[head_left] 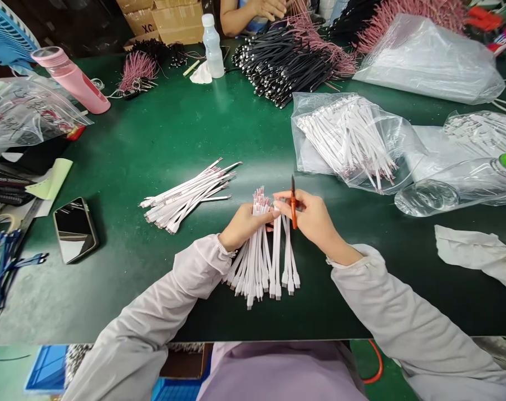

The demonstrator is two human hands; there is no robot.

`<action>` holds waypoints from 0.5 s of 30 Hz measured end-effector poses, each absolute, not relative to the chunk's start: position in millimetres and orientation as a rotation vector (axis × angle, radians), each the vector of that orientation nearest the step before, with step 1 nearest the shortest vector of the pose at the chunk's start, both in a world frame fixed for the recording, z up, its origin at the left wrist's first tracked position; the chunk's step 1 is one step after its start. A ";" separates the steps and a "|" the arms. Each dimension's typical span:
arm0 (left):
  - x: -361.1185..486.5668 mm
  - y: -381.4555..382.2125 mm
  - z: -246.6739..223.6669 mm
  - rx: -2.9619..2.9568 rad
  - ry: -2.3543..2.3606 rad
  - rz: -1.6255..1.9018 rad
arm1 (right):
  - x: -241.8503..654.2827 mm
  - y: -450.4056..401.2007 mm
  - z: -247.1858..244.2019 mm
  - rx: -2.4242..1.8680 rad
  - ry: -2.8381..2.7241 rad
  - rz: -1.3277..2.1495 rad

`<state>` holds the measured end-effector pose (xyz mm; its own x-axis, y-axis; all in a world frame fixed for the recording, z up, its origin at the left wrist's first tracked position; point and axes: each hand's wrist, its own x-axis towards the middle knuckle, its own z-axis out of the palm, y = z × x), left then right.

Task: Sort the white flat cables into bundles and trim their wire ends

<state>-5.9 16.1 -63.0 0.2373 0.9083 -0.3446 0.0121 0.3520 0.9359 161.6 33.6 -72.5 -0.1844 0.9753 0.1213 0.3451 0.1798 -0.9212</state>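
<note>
My left hand is closed around a fanned bundle of short white USB cables. Their stripped pinkish wire ends stick up above the thumb, and the plugs point down toward me. With its thumb and fingertips my right hand pinches near the top of cables at the bundle's right side. Orange-handled snips also sit in my right hand, dark tip pointing away from me. A few white cables hang below that hand, slightly apart from the rest. Left of my hands lies a loose pile of similar white cables on the green table.
A phone and pink bottle are on the left. Bagged white cables and a clear plastic bottle lie right. Black cables are heaped at the back, near another person's hand.
</note>
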 end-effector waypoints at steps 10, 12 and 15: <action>-37.4 29.1 -37.9 1.280 1.168 0.485 | 187.7 49.1 -67.8 -1.501 -1.876 0.770; -33.5 27.6 -43.9 1.048 1.110 0.562 | 188.4 48.5 -69.6 -1.468 -1.864 0.647; -24.7 24.4 -52.1 0.776 1.065 0.598 | 183.7 42.6 -70.2 -1.352 -1.815 0.597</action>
